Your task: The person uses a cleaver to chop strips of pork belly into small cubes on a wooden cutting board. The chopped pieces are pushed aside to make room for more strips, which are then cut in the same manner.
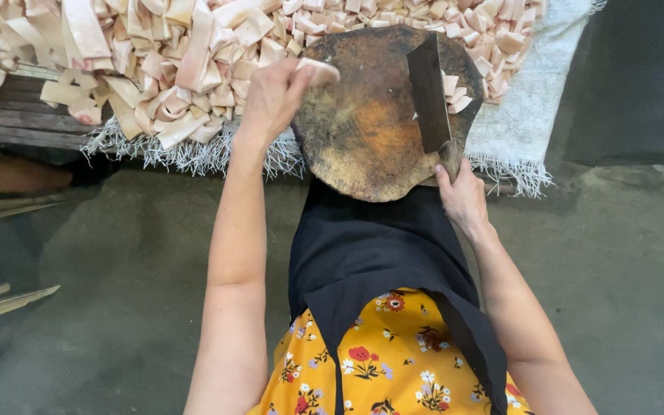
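Observation:
A round, worn wooden chopping block [370, 131] rests on my lap, over a black apron [370, 253]. My left hand [274, 96] holds a pale pinkish strip [318, 71] at the block's upper left edge. My right hand [463, 196] grips the handle of a broad dark cleaver [429, 92], whose blade stands on the right part of the block. A few cut pale pieces [455, 88] lie at the block's right edge, past the blade.
A large heap of pale strips [170, 54] and small cut pieces [455, 19] lies on a white fringed cloth [524, 100] ahead. Dark wooden planks [17, 123] are at the left. Grey concrete floor [117, 261] surrounds me. Thin wooden slats [1, 303] lie at far left.

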